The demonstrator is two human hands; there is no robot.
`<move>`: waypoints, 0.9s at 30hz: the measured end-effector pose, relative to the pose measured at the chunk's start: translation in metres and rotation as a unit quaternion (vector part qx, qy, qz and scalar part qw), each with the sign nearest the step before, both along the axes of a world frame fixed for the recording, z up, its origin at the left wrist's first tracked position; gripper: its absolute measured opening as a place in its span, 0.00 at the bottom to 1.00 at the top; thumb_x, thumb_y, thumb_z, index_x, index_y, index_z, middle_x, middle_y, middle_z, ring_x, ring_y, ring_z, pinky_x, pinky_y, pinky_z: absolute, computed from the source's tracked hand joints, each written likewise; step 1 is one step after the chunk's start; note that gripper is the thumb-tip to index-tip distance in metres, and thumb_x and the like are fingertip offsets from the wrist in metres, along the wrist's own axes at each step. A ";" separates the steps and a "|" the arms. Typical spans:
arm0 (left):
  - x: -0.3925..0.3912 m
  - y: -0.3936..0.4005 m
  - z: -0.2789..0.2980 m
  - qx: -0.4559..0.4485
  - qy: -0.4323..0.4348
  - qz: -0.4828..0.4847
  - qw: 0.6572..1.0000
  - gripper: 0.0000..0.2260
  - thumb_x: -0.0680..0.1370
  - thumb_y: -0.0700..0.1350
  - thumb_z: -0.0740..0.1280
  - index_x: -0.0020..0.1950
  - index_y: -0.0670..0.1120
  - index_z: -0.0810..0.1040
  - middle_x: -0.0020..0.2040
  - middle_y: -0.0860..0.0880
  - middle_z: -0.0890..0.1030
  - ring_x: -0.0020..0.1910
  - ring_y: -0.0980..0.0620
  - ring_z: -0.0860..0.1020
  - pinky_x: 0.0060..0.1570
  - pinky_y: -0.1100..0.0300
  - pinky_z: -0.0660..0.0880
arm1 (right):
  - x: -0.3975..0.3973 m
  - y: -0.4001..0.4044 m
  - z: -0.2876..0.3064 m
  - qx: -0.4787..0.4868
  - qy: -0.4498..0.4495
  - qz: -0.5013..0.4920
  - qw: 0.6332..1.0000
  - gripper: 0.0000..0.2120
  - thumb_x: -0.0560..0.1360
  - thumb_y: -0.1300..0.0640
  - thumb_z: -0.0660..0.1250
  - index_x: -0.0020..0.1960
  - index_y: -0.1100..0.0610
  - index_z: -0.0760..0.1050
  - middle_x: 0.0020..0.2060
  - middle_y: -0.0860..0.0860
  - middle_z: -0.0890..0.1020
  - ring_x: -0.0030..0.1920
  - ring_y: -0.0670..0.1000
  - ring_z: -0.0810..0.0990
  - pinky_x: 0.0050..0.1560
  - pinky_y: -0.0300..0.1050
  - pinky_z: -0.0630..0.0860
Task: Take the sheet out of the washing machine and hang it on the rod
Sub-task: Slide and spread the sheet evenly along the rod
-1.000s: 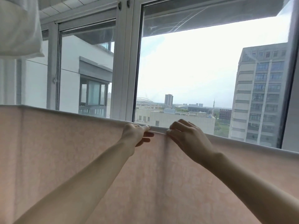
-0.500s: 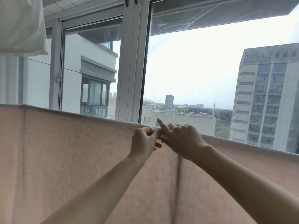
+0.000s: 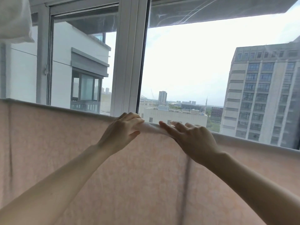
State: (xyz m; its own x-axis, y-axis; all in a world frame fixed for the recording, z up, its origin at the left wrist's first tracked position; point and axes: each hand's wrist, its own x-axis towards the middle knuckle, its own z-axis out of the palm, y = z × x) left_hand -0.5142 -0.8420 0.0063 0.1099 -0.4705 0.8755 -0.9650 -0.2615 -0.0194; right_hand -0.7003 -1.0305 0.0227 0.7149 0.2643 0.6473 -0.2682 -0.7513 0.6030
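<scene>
We find the pink sheet already draped over the rod, our left hand pinching its top fold, right hand flat, fingers straight; only smoothing seems left.

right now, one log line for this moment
sheet: draped over rod | left hand: gripping top fold | right hand: flat on fold

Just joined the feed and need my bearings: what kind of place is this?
Probably an enclosed high-rise balcony used for drying laundry: a pinkish sheet hangs over a line below sliding windows, with white fabric hanging overhead and tall buildings outside.
</scene>
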 end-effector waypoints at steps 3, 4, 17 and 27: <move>0.015 0.002 0.002 -0.026 -0.015 -0.027 0.999 0.12 0.73 0.42 0.73 0.56 0.44 0.83 0.51 0.51 0.83 0.50 0.54 0.80 0.50 0.53 0.80 | 0.004 -0.006 -0.002 -0.001 -0.013 -0.001 1.000 0.35 0.75 0.55 0.70 0.76 0.46 0.58 0.55 0.51 0.82 0.34 0.52 0.81 0.24 0.42 0.70; 0.018 0.002 0.003 -0.032 -0.022 -0.035 0.999 0.10 0.73 0.42 0.73 0.54 0.44 0.83 0.49 0.51 0.84 0.49 0.54 0.80 0.50 0.53 0.80 | 0.005 -0.006 -0.002 0.001 -0.014 0.001 1.000 0.32 0.77 0.53 0.68 0.76 0.46 0.57 0.55 0.51 0.82 0.34 0.52 0.81 0.24 0.42 0.70; 0.024 0.010 -0.010 -0.023 0.019 -0.089 0.996 0.10 0.79 0.49 0.63 0.47 0.43 0.78 0.58 0.49 0.83 0.58 0.53 0.80 0.61 0.67 0.72 | 0.017 0.010 -0.010 0.036 -0.030 -0.004 0.999 0.26 0.81 0.50 0.59 0.77 0.50 0.58 0.62 0.56 0.78 0.49 0.57 0.82 0.44 0.53 0.80; 0.028 0.012 -0.009 -0.040 -0.004 -0.064 0.997 0.06 0.78 0.45 0.67 0.49 0.42 0.80 0.54 0.49 0.84 0.52 0.51 0.83 0.54 0.60 0.77 | 0.096 0.058 -0.007 0.058 -0.026 -0.043 0.997 0.32 0.79 0.41 0.57 0.77 0.59 0.57 0.54 0.55 0.81 0.47 0.55 0.82 0.42 0.49 0.80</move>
